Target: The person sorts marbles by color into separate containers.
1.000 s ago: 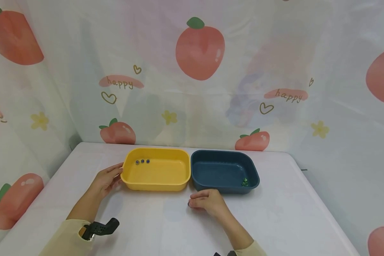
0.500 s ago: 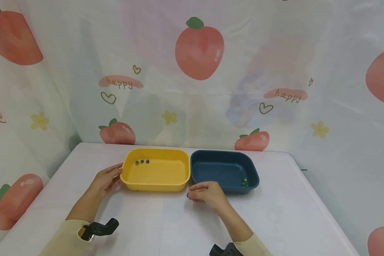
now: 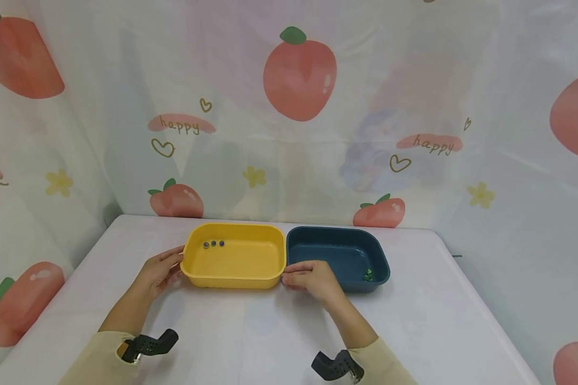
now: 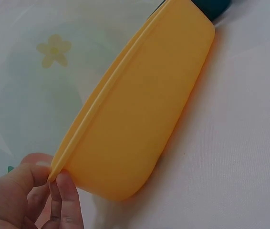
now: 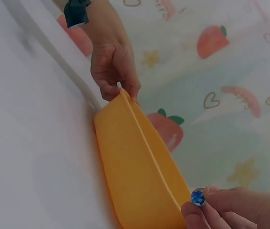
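My left hand pinches the left rim of a yellow plastic tub; the left wrist view shows the rim between thumb and fingers. Inside this tub, towards its back left, lie 3 small dark-blue marbles. My right hand is by the tub's front right corner, before the dark-blue tub. Between its thumb and fingertips it holds a blue patterned marble, close to the yellow rim in the right wrist view.
The dark-blue tub stands against the yellow one's right side. Small green pieces lie in its front right corner. Both tubs stand on a white table, with a fruit-print sheet behind.
My right hand has moved away from me, from the table in front of the tubs up to the yellow tub's front right corner, carrying the marble. My left hand stays at the rim.
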A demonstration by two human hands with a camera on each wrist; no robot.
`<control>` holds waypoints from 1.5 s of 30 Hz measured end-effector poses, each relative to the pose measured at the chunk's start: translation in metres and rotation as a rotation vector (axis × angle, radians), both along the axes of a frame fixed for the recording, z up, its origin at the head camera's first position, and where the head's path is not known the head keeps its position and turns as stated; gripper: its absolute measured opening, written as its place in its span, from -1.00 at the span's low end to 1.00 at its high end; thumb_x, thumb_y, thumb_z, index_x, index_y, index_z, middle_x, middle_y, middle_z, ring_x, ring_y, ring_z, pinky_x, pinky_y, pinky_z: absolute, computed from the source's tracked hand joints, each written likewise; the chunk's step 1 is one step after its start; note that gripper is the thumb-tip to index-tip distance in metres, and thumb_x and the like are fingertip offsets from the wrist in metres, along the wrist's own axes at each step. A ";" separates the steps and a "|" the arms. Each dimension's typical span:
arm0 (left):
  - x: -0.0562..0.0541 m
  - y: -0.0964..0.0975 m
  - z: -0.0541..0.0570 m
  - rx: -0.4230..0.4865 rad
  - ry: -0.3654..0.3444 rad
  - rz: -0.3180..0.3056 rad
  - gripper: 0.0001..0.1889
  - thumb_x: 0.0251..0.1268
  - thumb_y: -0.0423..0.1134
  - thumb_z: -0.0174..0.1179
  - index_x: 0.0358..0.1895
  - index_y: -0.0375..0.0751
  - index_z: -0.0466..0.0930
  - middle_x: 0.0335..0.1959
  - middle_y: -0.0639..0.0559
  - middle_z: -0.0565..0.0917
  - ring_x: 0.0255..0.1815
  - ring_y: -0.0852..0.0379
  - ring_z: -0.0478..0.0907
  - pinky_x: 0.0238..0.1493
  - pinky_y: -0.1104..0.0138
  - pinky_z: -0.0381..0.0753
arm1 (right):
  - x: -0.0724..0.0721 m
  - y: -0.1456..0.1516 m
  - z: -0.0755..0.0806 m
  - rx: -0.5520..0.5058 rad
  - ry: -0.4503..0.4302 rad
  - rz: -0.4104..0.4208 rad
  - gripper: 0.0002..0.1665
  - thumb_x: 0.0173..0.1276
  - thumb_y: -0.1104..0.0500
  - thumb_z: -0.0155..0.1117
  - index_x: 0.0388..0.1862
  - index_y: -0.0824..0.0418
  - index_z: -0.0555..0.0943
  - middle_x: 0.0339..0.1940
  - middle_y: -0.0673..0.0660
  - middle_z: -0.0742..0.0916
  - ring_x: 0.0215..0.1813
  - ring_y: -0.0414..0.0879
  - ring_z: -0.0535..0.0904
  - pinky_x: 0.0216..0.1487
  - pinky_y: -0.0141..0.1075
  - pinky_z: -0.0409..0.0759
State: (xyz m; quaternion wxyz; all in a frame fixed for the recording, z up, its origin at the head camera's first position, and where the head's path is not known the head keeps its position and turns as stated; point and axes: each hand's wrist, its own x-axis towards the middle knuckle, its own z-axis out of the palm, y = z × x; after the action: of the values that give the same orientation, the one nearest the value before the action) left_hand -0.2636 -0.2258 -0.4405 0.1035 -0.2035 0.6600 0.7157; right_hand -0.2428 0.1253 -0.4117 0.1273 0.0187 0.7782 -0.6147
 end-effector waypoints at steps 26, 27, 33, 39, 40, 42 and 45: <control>-0.005 -0.001 -0.002 -0.029 -0.020 0.011 -0.42 0.44 -0.20 0.13 0.47 -0.16 0.28 -0.09 0.12 0.65 -0.29 0.31 0.59 -0.31 0.52 0.63 | -0.035 -0.011 -0.001 -0.119 -0.064 -0.078 -0.63 0.20 0.35 0.44 -0.03 0.49 0.66 -0.27 0.27 0.80 -0.26 -0.01 0.78 -0.18 -0.25 0.73; -0.005 -0.001 -0.002 -0.032 -0.021 0.010 -0.42 0.43 -0.20 0.13 0.47 -0.16 0.28 -0.08 0.11 0.65 -0.29 0.31 0.59 -0.31 0.52 0.63 | -0.035 -0.011 -0.002 -0.123 -0.066 -0.078 -0.63 0.20 0.35 0.44 -0.02 0.49 0.66 -0.27 0.27 0.80 -0.26 -0.01 0.78 -0.18 -0.25 0.73; -0.005 -0.002 -0.004 -0.039 -0.033 0.018 -0.43 0.43 -0.19 0.14 0.47 -0.14 0.29 -0.03 0.07 0.64 -0.29 0.30 0.59 -0.33 0.52 0.62 | -0.035 -0.013 -0.003 -0.130 -0.063 -0.067 -0.63 0.20 0.36 0.43 -0.02 0.50 0.65 -0.26 0.28 0.80 -0.26 -0.01 0.78 -0.18 -0.25 0.73; -0.005 -0.002 -0.005 -0.022 -0.031 0.020 -0.42 0.42 -0.21 0.14 0.47 -0.15 0.28 -0.13 0.16 0.65 -0.29 0.30 0.60 -0.32 0.52 0.63 | -0.034 -0.013 -0.003 -0.100 -0.064 -0.068 -0.63 0.21 0.34 0.43 -0.02 0.49 0.65 -0.26 0.26 0.80 -0.24 -0.01 0.78 -0.17 -0.26 0.73; -0.005 -0.002 -0.005 -0.022 -0.029 0.019 -0.42 0.42 -0.21 0.14 0.47 -0.15 0.28 -0.14 0.16 0.65 -0.29 0.30 0.60 -0.32 0.52 0.63 | -0.034 -0.013 -0.004 -0.097 -0.065 -0.069 -0.63 0.21 0.34 0.43 -0.02 0.49 0.65 -0.26 0.26 0.80 -0.24 -0.01 0.78 -0.18 -0.27 0.73; -0.004 -0.002 -0.005 -0.027 -0.028 0.018 -0.42 0.42 -0.20 0.14 0.48 -0.15 0.28 -0.15 0.16 0.64 -0.30 0.30 0.59 -0.33 0.52 0.62 | -0.033 -0.013 -0.004 -0.094 -0.063 -0.073 -0.64 0.21 0.34 0.43 -0.02 0.48 0.66 -0.27 0.25 0.80 -0.25 -0.02 0.78 -0.18 -0.27 0.73; -0.004 -0.001 -0.004 -0.031 -0.026 0.020 -0.42 0.43 -0.20 0.13 0.48 -0.15 0.27 -0.13 0.14 0.64 -0.31 0.30 0.58 -0.31 0.52 0.63 | -0.033 -0.013 -0.004 -0.098 -0.059 -0.073 -0.65 0.20 0.34 0.43 -0.04 0.47 0.67 -0.26 0.26 0.80 -0.25 -0.02 0.78 -0.18 -0.26 0.73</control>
State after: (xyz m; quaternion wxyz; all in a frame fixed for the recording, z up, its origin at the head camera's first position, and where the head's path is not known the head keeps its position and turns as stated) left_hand -0.2673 -0.2270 -0.4449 0.1018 -0.2208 0.6677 0.7036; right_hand -0.2760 0.1127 -0.4158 0.1286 0.0589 0.7419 -0.6554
